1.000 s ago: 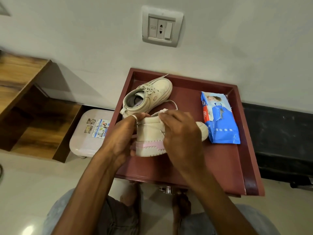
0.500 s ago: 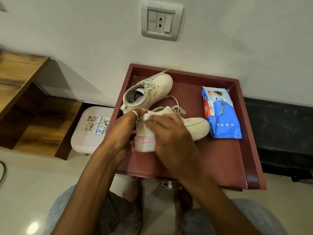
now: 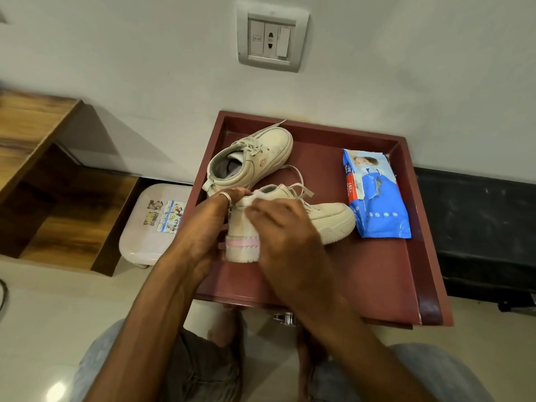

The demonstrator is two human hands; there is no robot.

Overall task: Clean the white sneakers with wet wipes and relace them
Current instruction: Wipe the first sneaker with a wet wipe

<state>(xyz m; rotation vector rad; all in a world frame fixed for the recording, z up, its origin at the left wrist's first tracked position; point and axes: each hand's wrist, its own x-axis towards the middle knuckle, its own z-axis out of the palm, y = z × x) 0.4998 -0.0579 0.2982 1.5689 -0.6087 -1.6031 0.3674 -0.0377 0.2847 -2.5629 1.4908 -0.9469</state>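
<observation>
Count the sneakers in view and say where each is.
2. The back sneaker lies at the tray's rear left; the near sneaker stands before it, heel gripped by the left hand, right hand on its side.

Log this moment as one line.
left hand: grips near sneaker | right hand: presses wet wipe on its heel | far sneaker, wipes pack: on tray

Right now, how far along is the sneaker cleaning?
Done: nothing plainly; both sneakers look dingy. In hand: left hand grips the near sneaker at its heel while right hand holds what looks like a white wipe against it. Left: far sneaker, laced, sits behind it; relacing not begun.
</observation>
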